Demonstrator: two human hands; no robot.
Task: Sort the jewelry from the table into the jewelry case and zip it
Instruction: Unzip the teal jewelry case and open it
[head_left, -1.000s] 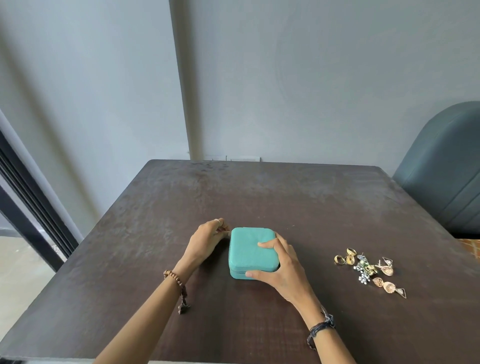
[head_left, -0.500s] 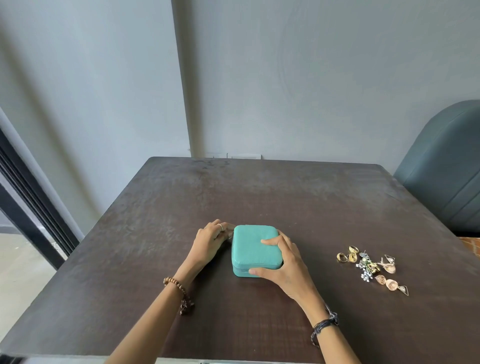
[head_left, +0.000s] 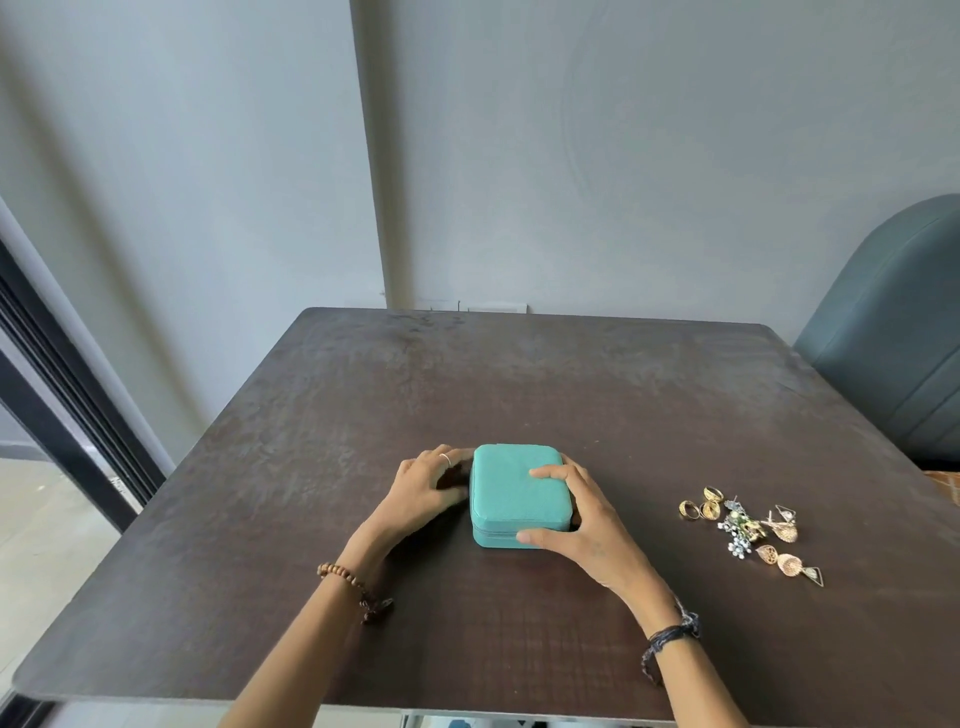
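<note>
Both hands (head_left: 589, 525) stay gripping closed teal case (head_left: 514, 493).

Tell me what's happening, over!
Right hand grips the shut teal case. Left hand at its left side, grip unclear. Jewelry loose on the table. Nothing blocking.

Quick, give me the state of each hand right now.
Left hand: fingers curled against the left side of the teal jewelry case; whether they pinch anything cannot be told.
Right hand: grips the case, fingers on the lid, thumb on its front.
</note>
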